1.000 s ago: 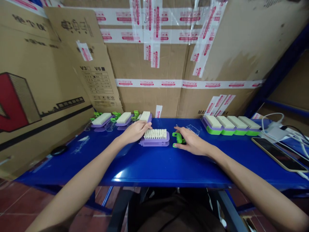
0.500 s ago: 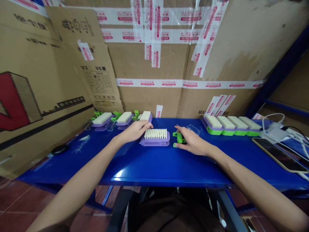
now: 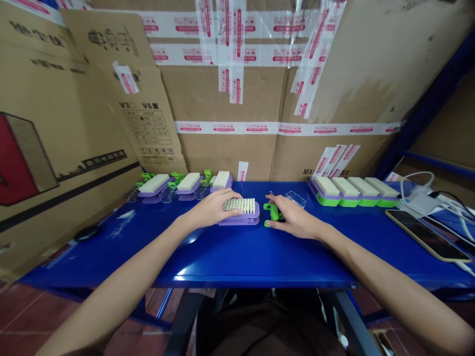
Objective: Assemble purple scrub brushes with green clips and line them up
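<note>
1. Purple brush (image 3: 249, 206), bristles up, lies at mid-counter, its long axis running from nine o'clock to three; of the two hands, the left is the nearer, being on it.
2. At the brush's nine o'clock is the left hand (image 3: 211, 207). Its fingers are clasped over the brush's left end: the thumb lies along the near, six-o'clock side, while the others reach toward twelve, partly out of sight.
3. The brush's right end is uncovered and faces three o'clock. A narrow strip of bare blue counter (image 3: 237, 257) separates it from the green part (image 3: 273, 211), so the two are near but not touching.
4. The green part sits at the brush's three o'clock, with its tabs toward nine, facing the brush's end.
5. The right hand (image 3: 293, 216) comes over the green part from four o'clock. Its fingers are partly spread: the thumb touches the near tab, and the index finger extends past the far one toward ten. The remaining fingers are hidden, so I cannot tell whether they clench it.
</note>
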{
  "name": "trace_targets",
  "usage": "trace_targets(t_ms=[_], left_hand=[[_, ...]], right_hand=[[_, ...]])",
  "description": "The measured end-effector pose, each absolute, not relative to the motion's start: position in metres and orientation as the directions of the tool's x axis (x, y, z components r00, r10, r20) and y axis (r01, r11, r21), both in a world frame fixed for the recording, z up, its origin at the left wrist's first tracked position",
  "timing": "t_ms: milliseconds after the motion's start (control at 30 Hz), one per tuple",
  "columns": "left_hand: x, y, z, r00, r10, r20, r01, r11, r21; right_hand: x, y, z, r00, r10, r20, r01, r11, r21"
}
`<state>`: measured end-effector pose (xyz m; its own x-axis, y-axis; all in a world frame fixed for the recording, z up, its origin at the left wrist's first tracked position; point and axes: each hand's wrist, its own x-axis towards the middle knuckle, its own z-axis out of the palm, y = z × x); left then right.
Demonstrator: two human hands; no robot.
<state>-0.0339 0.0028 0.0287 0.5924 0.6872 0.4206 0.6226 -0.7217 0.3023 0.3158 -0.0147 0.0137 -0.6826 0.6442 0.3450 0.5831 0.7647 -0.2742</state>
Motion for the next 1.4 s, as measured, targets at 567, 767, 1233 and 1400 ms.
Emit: trace_targets(t_ms=[567, 767, 1233, 1400], left_hand=[[-0.036, 0.005, 0.023, 0.603, 0.614, 0.509, 0.612, -0.766, 0.198], [-0.038, 0.006, 0.024, 0.602, 0.611, 0.514, 0.621, -0.763, 0.179], [-0.024, -0.013, 0.037, 0.719, 0.557, 0.416, 0.507, -0.829, 0.234], [-0.023, -0.016, 0.037, 0.723, 0.543, 0.427, 0.485, -0.839, 0.245]], right_hand=[[0.312, -0.018, 0.016, -0.690, 0.647, 0.325, 0.591, 0.763, -0.262], [0.313, -0.016, 0.014, -0.692, 0.643, 0.327, 0.589, 0.766, -0.260], [0.312, -0.015, 0.012, -0.715, 0.600, 0.359, 0.565, 0.798, -0.211], [0.312, -0.014, 0.012, -0.719, 0.583, 0.379, 0.557, 0.809, -0.187]])
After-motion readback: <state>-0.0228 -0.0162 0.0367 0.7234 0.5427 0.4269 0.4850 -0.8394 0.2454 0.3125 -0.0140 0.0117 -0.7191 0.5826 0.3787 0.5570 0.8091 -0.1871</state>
